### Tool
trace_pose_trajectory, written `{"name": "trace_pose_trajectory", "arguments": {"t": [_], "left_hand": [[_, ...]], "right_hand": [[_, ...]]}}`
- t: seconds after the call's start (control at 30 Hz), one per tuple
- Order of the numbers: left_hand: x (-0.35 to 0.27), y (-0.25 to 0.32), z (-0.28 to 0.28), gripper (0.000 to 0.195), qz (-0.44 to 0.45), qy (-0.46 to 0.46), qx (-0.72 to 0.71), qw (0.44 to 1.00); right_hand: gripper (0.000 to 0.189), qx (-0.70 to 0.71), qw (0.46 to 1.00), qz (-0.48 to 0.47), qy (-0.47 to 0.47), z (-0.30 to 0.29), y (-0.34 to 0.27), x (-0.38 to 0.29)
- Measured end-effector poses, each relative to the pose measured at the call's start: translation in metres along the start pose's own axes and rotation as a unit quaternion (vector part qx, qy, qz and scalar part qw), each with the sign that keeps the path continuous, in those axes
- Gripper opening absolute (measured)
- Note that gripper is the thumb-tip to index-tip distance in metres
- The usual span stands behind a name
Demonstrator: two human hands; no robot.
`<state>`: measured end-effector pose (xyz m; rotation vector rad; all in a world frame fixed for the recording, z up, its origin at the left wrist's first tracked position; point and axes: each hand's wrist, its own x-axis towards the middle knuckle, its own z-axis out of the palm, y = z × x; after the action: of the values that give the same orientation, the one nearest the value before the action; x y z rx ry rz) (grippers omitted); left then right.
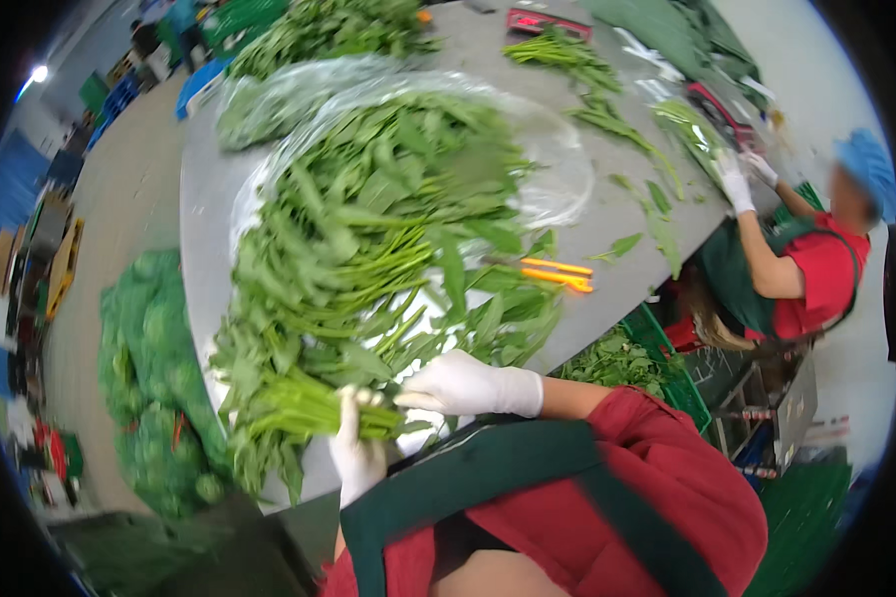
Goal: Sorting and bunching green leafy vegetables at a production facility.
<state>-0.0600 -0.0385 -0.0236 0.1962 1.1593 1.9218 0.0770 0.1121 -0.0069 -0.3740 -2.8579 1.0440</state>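
Observation:
My left hand (pixel 356 446), in a white glove, is closed around a bunch of leafy green stems (pixel 299 407) at the table's near edge. The leaves of the bunch point left and its stem ends point right. My right hand (pixel 455 384), also gloved in white, has its fingertips at those stem ends. Whether it pinches a stem or leaf is hidden. Beyond both hands, a large heap of leafy greens (pixel 373 201) lies on an opened clear plastic bag (pixel 560 168). An orange-handled hand tool (pixel 560 274) rests at the heap's right, its other end among leaves.
A co-worker (pixel 799 261) at the right handles bagged greens (pixel 687 127) beside a red scale (pixel 720 116). Another red scale (pixel 549 24) stands on the metal table (pixel 448 45). Net sacks of green produce (pixel 157 380) stand left. A green crate (pixel 668 366) holds leaves below the right edge.

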Motion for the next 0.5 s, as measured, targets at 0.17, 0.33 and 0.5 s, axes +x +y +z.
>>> {"name": "trace_pose_trajectory", "arguments": {"t": [0.17,0.33,0.5], "left_hand": [[-0.013,0.014,0.02,0.017,0.124,0.087,-0.039,0.988],[-0.005,-0.008,0.03,0.018,0.091,0.122,-0.01,0.988],[-0.005,-0.009,0.032,0.031,-0.018,0.107,0.101,0.989]], "right_hand": [[0.01,-0.182,0.964,0.029,0.194,-0.008,0.041,0.039],[0.009,-0.33,0.936,-0.006,0.123,0.012,0.056,0.053],[0.008,-0.266,0.954,-0.035,0.132,-0.001,0.046,0.053]]}}
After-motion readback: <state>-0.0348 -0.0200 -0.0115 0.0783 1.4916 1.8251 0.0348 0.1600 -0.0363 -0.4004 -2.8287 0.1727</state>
